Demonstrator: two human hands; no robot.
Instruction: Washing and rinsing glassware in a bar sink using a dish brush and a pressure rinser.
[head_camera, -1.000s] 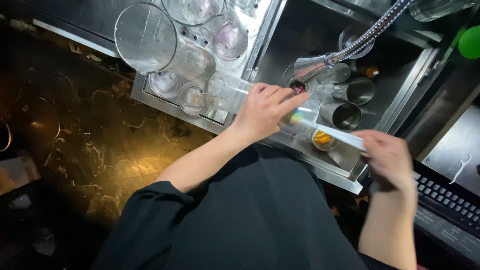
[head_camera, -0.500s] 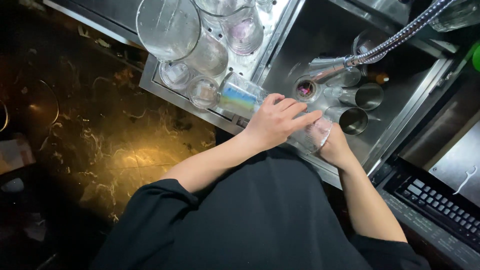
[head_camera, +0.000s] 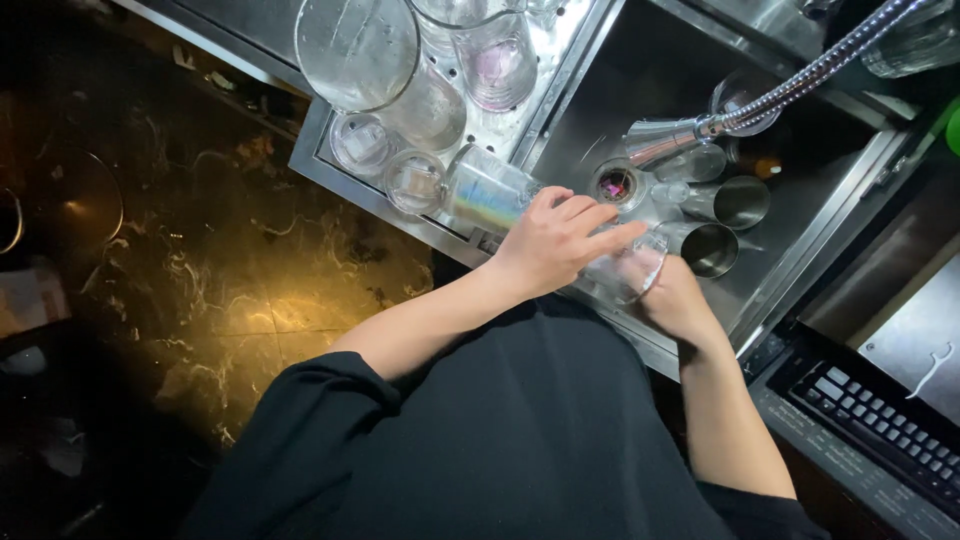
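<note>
Lying sideways, the clear glass (head_camera: 520, 205) runs left-right over the sink edge (head_camera: 640, 335); left hand (head_camera: 555, 240) clasps it, right hand (head_camera: 672, 295) grips its right-hand mouth.

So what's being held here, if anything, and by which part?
A clear drinking glass over the steel sink: left hand wraps its side, right hand holds its open end.

Sink (head_camera: 800, 215) crowded with metal cups (head_camera: 742, 201), faucet hose (head_camera: 800, 80) overhead, rack (head_camera: 330, 175) packed with glasses (head_camera: 412, 182), seemingly little room between.
</note>
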